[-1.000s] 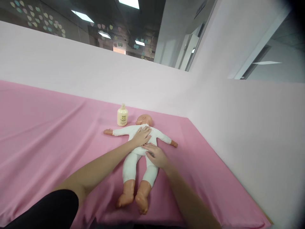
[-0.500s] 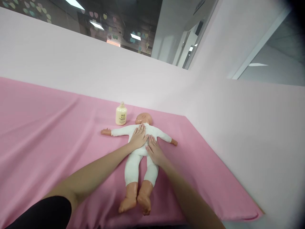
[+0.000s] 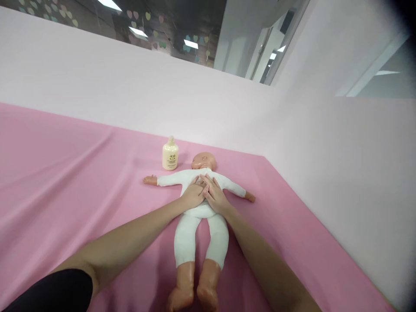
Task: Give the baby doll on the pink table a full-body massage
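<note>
A baby doll with a white cloth body lies on its back, arms spread, head toward the wall and feet toward me. My left hand rests flat on the doll's chest, its fingers stretched toward the neck. My right hand lies on the chest too, its fingers extended and partly overlapping the fingers of my left hand. Neither hand grips anything. Beside the doll's head, on the left, stands a cream-coloured pump bottle with dark print on its front.
Under the doll is a pink sheet with soft folds, covering the surface. A white wall borders it at the back and right. Above is a window with heart-shaped decorations and reflected ceiling lights.
My right hand has moved up the doll's torso and in against my left hand, so their fingers now overlap. My left hand has slid slightly down. The view has shifted a little.
</note>
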A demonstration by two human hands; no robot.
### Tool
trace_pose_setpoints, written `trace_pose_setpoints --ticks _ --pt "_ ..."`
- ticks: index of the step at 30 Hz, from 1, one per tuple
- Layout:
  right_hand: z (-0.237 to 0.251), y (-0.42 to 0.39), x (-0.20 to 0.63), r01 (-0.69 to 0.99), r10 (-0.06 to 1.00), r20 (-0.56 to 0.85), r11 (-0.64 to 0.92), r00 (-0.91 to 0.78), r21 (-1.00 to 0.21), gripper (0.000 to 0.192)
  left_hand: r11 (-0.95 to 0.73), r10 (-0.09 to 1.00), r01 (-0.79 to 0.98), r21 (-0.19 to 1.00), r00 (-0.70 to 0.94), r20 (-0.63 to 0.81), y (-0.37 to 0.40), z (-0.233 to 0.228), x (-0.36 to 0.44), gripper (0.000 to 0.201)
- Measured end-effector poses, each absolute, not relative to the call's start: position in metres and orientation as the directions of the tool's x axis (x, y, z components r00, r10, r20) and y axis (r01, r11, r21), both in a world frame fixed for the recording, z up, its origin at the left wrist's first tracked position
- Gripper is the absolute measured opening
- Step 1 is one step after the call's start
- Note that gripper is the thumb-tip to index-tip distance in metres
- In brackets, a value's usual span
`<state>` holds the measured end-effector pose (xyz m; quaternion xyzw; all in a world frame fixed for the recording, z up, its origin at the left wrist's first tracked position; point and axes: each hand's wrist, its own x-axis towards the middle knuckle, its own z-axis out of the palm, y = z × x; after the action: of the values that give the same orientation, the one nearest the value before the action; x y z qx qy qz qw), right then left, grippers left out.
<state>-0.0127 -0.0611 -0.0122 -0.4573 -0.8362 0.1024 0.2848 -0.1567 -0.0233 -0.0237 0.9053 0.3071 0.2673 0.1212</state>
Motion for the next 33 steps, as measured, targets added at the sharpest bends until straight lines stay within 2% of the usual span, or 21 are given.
trace_pose_setpoints --ticks 3,6,9,12,14,18,20,25,28,33 --pt "-0.011 -0.057 -0.006 0.706 0.831 0.351 0.554 -0.432 -0.441 0.053 -0.813 0.571 0.383 0.439 0.671 0.473 -0.017 -0.025 -0.155 0.044" --pt "-0.012 -0.052 -0.001 0.745 0.875 0.319 0.48 -0.365 -0.464 0.054 -0.798 0.58 0.314 0.514 0.63 0.516 -0.014 -0.022 -0.155 0.042" --pt "-0.013 -0.051 -0.001 0.804 0.926 0.275 0.364 -0.258 -0.471 0.055 -0.728 0.639 0.228 0.646 0.568 0.519 -0.015 -0.018 -0.157 0.045" --pt "-0.014 -0.054 -0.006 0.859 0.964 0.216 0.24 -0.155 -0.452 0.057 -0.638 0.737 0.197 0.745 0.436 0.516 -0.017 -0.016 -0.159 0.044" --pt "-0.013 -0.06 -0.013 0.884 0.981 0.176 0.157 -0.087 -0.44 0.06 -0.64 0.756 0.215 0.738 0.352 0.552 -0.016 -0.018 -0.16 0.04" --pt "-0.012 -0.078 -0.035 0.913 0.992 0.124 0.061 -0.011 -0.403 0.068 -0.709 0.704 0.267 0.653 0.303 0.642 -0.011 -0.023 -0.161 0.037" --pt "-0.01 -0.086 -0.044 0.922 0.989 0.128 0.114 -0.071 -0.37 0.068 -0.703 0.711 0.322 0.634 0.319 0.627 -0.009 -0.024 -0.16 0.04" --pt "-0.002 -0.085 -0.043 0.85 0.906 0.147 0.423 -0.397 -0.314 0.055 -0.634 0.773 0.488 0.6 0.387 0.502 -0.009 -0.023 -0.161 0.046" --pt "-0.002 -0.073 -0.029 0.849 0.91 0.153 0.416 -0.386 -0.327 0.06 -0.618 0.785 0.536 0.575 0.374 0.494 -0.006 -0.028 -0.163 0.047" --pt "-0.012 -0.056 -0.008 0.88 0.95 0.18 0.305 -0.255 -0.363 0.062 -0.566 0.814 0.635 0.526 0.33 0.477 0.006 -0.041 -0.167 0.051"
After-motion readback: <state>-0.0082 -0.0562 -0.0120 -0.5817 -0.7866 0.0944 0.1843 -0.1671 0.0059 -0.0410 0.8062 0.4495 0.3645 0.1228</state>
